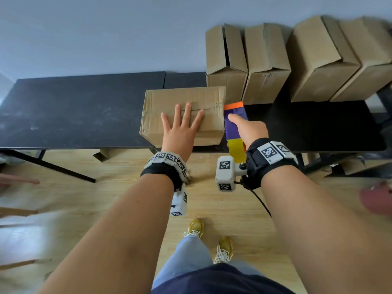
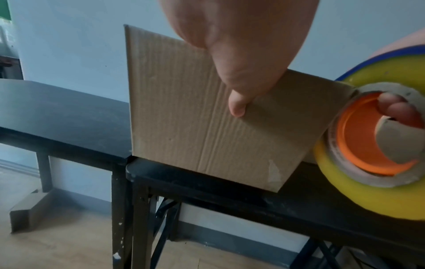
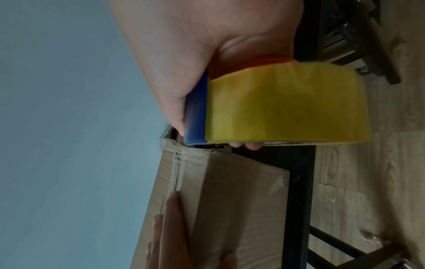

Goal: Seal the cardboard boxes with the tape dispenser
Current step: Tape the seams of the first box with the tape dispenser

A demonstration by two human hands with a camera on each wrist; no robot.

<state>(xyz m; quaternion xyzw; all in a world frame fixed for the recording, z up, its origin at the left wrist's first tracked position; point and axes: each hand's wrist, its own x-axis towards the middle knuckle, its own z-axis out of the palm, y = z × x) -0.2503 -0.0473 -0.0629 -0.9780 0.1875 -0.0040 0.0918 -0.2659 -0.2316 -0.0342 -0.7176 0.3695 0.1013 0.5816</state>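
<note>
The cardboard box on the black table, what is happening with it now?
A person is sealing it. The left hand lies flat with spread fingers on top of the cardboard box, pressing its flaps closed. The right hand holds the tape dispenser at the box's right end. More boxes stand behind.

1. The left hand (image 1: pixel 180 128) lies flat, palm down, fingers (image 1: pixel 187 112) straight and spread.
2. The right hand (image 1: pixel 249 129), just to its right, is curled in a grip, thumb extended forward on top.
3. Both forearms reach forward, roughly parallel; the right fingertips seem hooked underneath, though blurred.
</note>
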